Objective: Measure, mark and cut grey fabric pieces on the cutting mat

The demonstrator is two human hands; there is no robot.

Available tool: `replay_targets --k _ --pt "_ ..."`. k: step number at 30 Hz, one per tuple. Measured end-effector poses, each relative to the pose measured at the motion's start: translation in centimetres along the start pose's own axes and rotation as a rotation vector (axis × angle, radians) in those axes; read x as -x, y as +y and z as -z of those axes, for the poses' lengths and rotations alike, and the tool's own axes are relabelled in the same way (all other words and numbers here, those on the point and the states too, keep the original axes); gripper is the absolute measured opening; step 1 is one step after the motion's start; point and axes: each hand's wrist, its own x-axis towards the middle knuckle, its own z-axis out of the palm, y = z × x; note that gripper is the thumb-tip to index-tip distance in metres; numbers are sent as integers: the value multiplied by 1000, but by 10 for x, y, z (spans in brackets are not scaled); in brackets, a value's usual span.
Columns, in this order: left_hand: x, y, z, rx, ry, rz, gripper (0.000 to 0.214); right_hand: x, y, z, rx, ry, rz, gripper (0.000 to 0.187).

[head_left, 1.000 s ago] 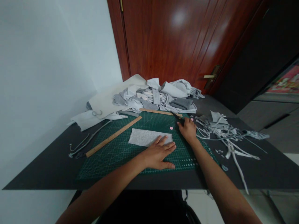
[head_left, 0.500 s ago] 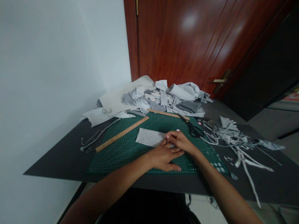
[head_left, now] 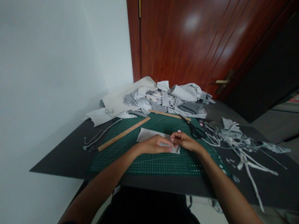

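A light grey rectangular cloth piece [head_left: 145, 133] lies on the green cutting mat [head_left: 149, 163]. My left hand [head_left: 155, 144] rests over the middle of the cloth, fingers stretched to the right and thumb apart from them. At the cloth's right part, my right hand [head_left: 185, 141] is closed in a pinch, its fingertips close to the left fingertips. Whatever lies in that pinch is too small to make out. Part of the cloth is hidden under both hands. Just behind the right hand is a small pink piece [head_left: 179, 131].
Black scissors [head_left: 196, 131] lie right of the cloth. One wooden ruler [head_left: 123, 134] slants at left; another ruler [head_left: 169, 114] lies at the back. Behind is a fabric pile [head_left: 163, 98]. Cloth scraps and cords [head_left: 230, 130] cover the right side, beyond which stands a door [head_left: 177, 46].
My left hand has lifted from lying flat across the cloth's right end and shifted left. That end now shows below the hands. My right hand stays pinched, slightly further right.
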Motion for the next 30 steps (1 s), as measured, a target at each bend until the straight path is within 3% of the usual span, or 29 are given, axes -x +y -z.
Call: replay_targets --k 2,4,6,8,10,18,26,30 --pt "9 -6 24 -121 287 177 37 -1 2 -2 -7 -16 -16 45" --pt "22 -13 48 -452 615 344 30 -1 3 -6 15 -12 1 41" --pt "37 -22 65 -787 710 597 25 1 2 -10 94 -2 49 32" --pt "51 -31 75 -895 625 842 25 4 -2 -13 226 4 118 19" --pt "60 -39 78 -879 564 894 23 7 -6 -16 346 -6 181 6" --pt "48 -50 68 -830 555 889 17 13 -15 -19 492 -33 214 12" --pt "45 -47 63 -847 594 911 20 18 -25 -15 691 5 63 7" --pt "43 -52 65 -804 627 921 16 20 -25 -12 635 -13 36 10"
